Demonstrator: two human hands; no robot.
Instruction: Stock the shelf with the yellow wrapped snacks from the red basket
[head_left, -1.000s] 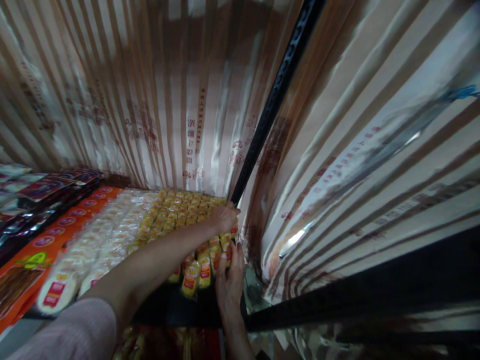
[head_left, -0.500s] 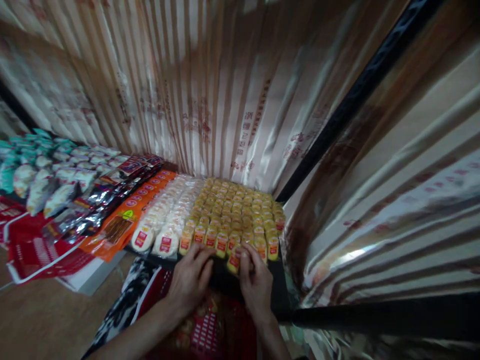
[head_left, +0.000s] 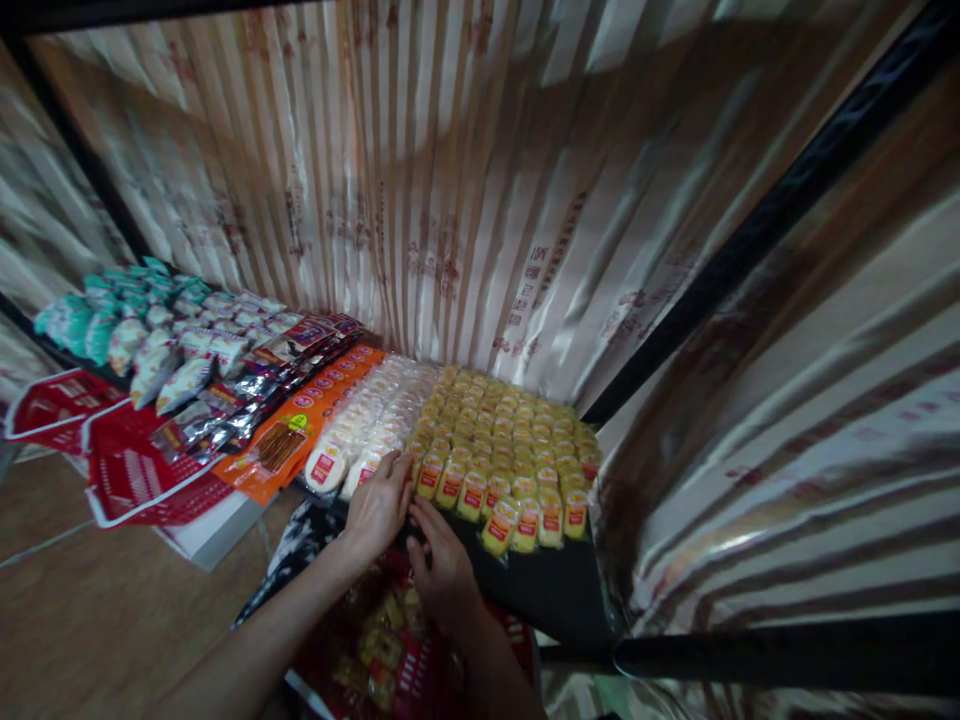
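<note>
Rows of small yellow-wrapped cakes point(head_left: 510, 430) with red labels cover the right part of a black shelf point(head_left: 555, 590). My left hand point(head_left: 379, 508) lies at the left end of their front row, fingers stretched out beside the white round packs point(head_left: 326, 465). Just right of it, my right hand point(head_left: 442, 565) is at the shelf's front edge, its thumb apart from its fingers. Nothing shows in either hand, though the fingertips are partly hidden. One yellow cake point(head_left: 500, 525) stands forward of the row, tilted. Below my arms is a red basket with more yellow packs point(head_left: 382, 650).
Left along the shelf lie an orange snack bag point(head_left: 277, 445), dark shiny packets point(head_left: 247, 400), white packets point(head_left: 187, 380) and green packets point(head_left: 97, 325). Red baskets point(head_left: 142, 490) stand at the left front. Pleated curtain point(head_left: 450, 200) and a black post point(head_left: 735, 240) bound the shelf.
My view has shifted, with the scene moving right. Both hands have moved to the left end of the yellow row; the right hand has let go of the tilted cake.
</note>
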